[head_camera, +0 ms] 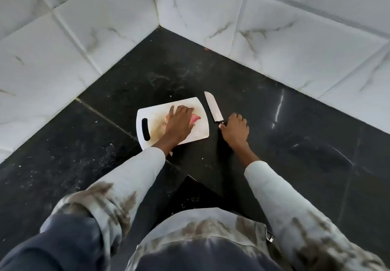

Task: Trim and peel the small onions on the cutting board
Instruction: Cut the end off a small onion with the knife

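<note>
A white cutting board (201, 132) with a black handle slot lies on the black counter. My left hand (179, 121) rests flat over pink onion pieces and skins (195, 119) in the middle of the board; most of them are hidden under the palm. Just right of the board lies a knife (213, 107), blade pointing away from me. My right hand (234, 129) is closed on its dark handle, and the knife is flat on the counter.
The black stone counter (295, 144) forms a corner, bounded by white marble-tiled walls (274, 27) at the back left and back right. Small onion scraps lie near the board's near edge (171, 154). A seam runs across the counter at the left.
</note>
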A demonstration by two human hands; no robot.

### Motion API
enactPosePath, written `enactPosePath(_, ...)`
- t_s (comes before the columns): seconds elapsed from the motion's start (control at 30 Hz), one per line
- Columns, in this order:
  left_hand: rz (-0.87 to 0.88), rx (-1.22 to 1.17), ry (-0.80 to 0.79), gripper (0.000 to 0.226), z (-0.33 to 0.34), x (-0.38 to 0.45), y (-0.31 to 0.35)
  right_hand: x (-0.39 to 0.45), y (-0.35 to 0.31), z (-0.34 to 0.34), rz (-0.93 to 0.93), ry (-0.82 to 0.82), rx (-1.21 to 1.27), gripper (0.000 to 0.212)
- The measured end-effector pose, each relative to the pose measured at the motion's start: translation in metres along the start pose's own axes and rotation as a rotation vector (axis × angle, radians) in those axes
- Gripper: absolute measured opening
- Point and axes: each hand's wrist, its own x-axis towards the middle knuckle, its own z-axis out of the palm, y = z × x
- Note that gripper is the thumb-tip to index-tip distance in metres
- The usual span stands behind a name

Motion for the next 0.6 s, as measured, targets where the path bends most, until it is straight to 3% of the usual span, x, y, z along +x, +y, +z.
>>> enactPosePath(0.3, -0.06, -0.078, 0.017, 0.037, 0.001, 0.002, 0.001, -0.003, -0.005, 0.012, 0.048, -0.052, 0.087, 0.047)
enactPosePath(0.43, -0.073, -0.063, 0.021, 0.038, 0.001, 0.001, -0.005, -0.007, -0.016, 0.019, 0.077, -0.053, 0.327, 0.047)
enactPosePath(0.6, -0.114, -0.115, 0.038, 0.038, 0.006, 0.001, -0.014, -0.02, -0.032, 0.017, 0.041, -0.083, 0.59, 0.031)
